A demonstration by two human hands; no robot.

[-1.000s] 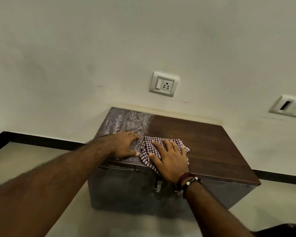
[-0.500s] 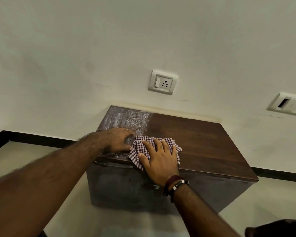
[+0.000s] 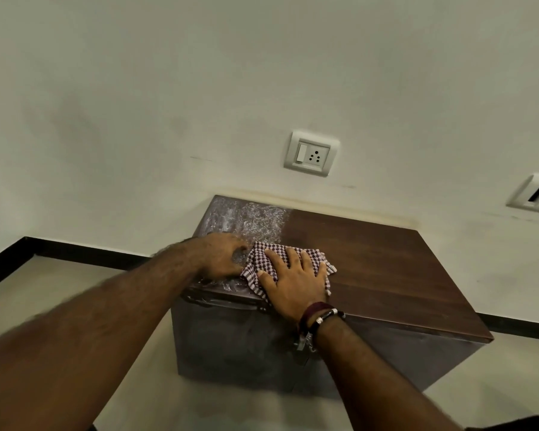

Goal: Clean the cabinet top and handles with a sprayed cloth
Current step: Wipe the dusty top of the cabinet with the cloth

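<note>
A low cabinet stands against the wall, with a dark brown wooden top [image 3: 386, 269]. The left part of the top carries a whitish, smeared film [image 3: 255, 219]. A red-and-white checked cloth [image 3: 259, 259] lies on the top near its front edge. My right hand [image 3: 293, 281] presses flat on the cloth with its fingers spread. My left hand [image 3: 221, 256] rests on the filmed part, fingers bent, fingertips at the cloth's left edge. A metal handle [image 3: 206, 301] shows on the front below the top's edge, and another [image 3: 302, 345] is partly hidden behind my right wrist.
A white wall rises right behind the cabinet, with a socket plate [image 3: 311, 154] above it and a second plate [image 3: 535, 194] at the right edge. Pale floor with a black skirting [image 3: 75, 250] runs on both sides.
My right hand has slid the cloth leftwards along the front of the top, up to the filmed part. My left hand's fingers went from flat and spread to bent.
</note>
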